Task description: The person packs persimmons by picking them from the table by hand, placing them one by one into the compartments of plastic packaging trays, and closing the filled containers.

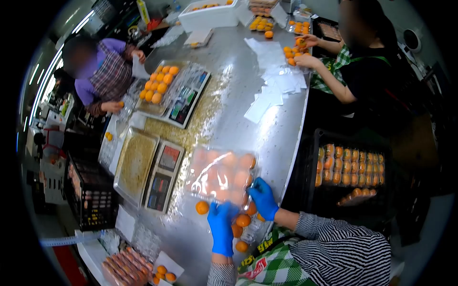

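A clear plastic pack (214,174) of round orange fruit lies on the metal table before me, its glossy top covering the rows. My right hand (264,198), in a blue glove, pinches the near right corner of the pack. At its front edge is my left hand (222,229), also blue-gloved, with fingers bent over the rim and slightly blurred. A loose orange fruit (202,207) sits just left of that hand. Several more loose fruit (243,220) lie between my hands and close to my apron.
Left of the pack stands a scale (164,176) with a metal pan (136,164). Another scale (186,102) bears an open fruit tray (160,86). Paper sheets (272,90) lie farther back. People work at both sides. A black crate (350,136) holds filled packs at right.
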`<action>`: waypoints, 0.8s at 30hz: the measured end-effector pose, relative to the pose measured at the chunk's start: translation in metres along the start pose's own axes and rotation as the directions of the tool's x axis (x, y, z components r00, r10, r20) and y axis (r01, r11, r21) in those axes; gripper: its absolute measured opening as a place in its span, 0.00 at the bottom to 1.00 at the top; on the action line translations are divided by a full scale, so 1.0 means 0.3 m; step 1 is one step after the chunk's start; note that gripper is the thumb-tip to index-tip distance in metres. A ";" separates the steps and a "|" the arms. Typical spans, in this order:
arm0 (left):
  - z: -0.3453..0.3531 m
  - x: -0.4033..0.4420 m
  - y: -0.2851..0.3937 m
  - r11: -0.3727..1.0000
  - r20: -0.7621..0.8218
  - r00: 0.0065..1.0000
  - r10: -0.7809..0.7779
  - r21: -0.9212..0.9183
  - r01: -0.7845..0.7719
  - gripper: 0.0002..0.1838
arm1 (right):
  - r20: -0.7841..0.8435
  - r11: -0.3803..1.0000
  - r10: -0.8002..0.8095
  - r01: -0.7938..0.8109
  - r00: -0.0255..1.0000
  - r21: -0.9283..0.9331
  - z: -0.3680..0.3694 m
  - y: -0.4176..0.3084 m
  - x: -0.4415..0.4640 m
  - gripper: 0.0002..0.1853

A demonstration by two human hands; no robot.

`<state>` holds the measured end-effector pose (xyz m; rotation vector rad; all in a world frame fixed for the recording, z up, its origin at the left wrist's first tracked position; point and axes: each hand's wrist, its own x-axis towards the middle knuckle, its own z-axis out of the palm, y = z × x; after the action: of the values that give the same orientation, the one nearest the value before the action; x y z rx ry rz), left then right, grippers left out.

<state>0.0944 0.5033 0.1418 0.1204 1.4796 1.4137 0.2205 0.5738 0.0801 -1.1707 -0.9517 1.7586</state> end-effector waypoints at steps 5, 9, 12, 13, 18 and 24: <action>0.041 0.082 -0.024 0.992 -0.033 0.991 0.126 -0.002 -0.126 0.12 | -0.036 0.997 -0.021 0.024 0.999 0.078 -0.001 -0.028 0.024 0.04; 0.075 0.113 0.000 0.980 0.008 0.989 0.147 0.137 -0.147 0.23 | -0.108 0.950 0.036 0.000 0.994 0.311 0.003 -0.010 0.067 0.02; 0.096 0.112 -0.001 0.977 0.042 0.996 0.082 0.193 -0.089 0.33 | -0.144 0.935 0.034 0.020 0.989 0.354 -0.009 0.013 0.142 0.02; 0.097 0.103 -0.008 0.980 0.048 0.997 0.064 0.185 -0.072 0.33 | -0.153 0.933 0.033 0.025 0.988 0.360 -0.010 0.019 0.181 0.02; -0.021 0.011 -0.090 0.979 0.199 0.980 -0.007 0.199 -0.033 0.23 | -0.085 0.990 -0.114 0.120 0.990 0.070 -0.094 0.141 0.524 0.06; -0.202 -0.159 -0.147 0.985 0.042 0.997 -0.060 0.166 0.053 0.18 | -0.116 0.954 -0.165 0.129 0.979 -0.270 -0.168 -0.038 0.936 0.16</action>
<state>0.0980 0.4168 0.1210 0.2119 1.5476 1.2343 0.2003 0.8402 -0.0205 -1.3308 -1.1822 1.4452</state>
